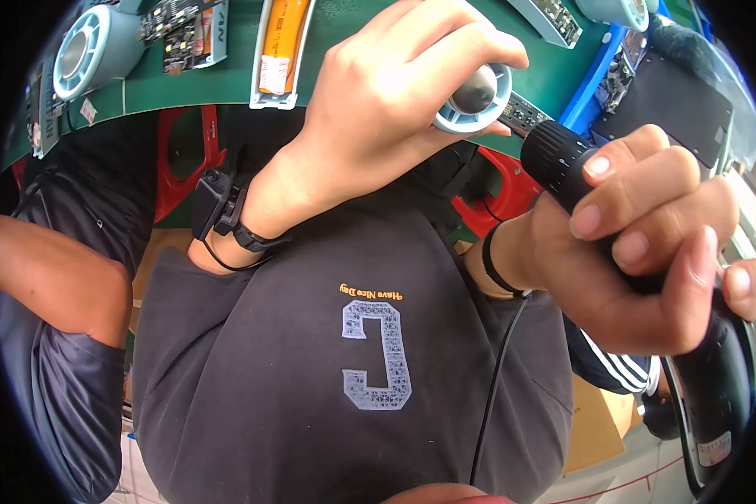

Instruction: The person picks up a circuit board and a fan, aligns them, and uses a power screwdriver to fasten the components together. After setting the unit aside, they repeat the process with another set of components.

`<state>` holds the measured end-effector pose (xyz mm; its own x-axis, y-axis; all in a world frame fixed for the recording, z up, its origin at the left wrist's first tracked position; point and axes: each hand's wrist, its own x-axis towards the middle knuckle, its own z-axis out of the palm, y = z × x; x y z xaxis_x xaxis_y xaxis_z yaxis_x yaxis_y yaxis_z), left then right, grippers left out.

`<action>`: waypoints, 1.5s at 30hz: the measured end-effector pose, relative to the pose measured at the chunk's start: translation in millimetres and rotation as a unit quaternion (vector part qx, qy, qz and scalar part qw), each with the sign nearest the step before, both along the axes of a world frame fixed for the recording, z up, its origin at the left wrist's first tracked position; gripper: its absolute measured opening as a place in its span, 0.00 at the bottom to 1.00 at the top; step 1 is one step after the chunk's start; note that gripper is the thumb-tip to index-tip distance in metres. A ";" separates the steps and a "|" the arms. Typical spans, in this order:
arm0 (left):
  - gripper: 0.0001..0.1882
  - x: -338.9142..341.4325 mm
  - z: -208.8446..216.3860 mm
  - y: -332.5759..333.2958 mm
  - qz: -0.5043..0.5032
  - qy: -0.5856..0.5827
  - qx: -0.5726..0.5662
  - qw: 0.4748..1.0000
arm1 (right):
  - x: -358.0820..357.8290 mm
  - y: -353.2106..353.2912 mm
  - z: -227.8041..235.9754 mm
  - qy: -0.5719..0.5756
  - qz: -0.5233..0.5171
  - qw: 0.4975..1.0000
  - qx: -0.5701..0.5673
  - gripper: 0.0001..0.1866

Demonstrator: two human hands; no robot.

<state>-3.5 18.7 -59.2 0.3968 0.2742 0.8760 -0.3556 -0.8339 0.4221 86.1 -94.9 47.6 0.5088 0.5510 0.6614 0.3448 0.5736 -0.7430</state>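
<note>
At one o'clock, the left hand [395, 71] is sensibly side-gripping a light-looking, stiff pale-blue casing [479, 94], the right hand [655, 223] an electric screwdriver [556, 162].

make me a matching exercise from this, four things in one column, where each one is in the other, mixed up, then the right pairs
Column 1
1. black tool
2. orange pack
3. domed pale blue part nearest the black tool
4. red frames

Column 2
A. below the edge of the green tabletop
B. in the left grip
C. in the right grip
D. in a pale blue tray

Pairs: 1-C, 2-D, 3-B, 4-A
</note>
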 end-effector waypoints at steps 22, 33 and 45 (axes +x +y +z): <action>0.17 -9.1 75.3 8.3 0.105 0.351 0.266 0.892 | -10.6 -96.8 19.4 0.154 -0.116 0.963 0.187 0.11; 0.19 36.2 76.9 14.5 -0.006 0.412 0.296 0.861 | -54.4 -94.1 -57.5 0.255 -0.083 0.963 -0.012 0.18; 0.17 160.4 207.8 86.1 0.255 0.320 0.321 0.854 | -39.2 -102.8 -125.3 -0.087 -0.138 0.982 -0.096 0.16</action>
<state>156.8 104.8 148.6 0.8231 0.0997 0.5590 0.2555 -0.9442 -0.2078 46.8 -197.6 -77.7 0.5438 0.5322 0.6489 0.5990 0.2954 -0.7442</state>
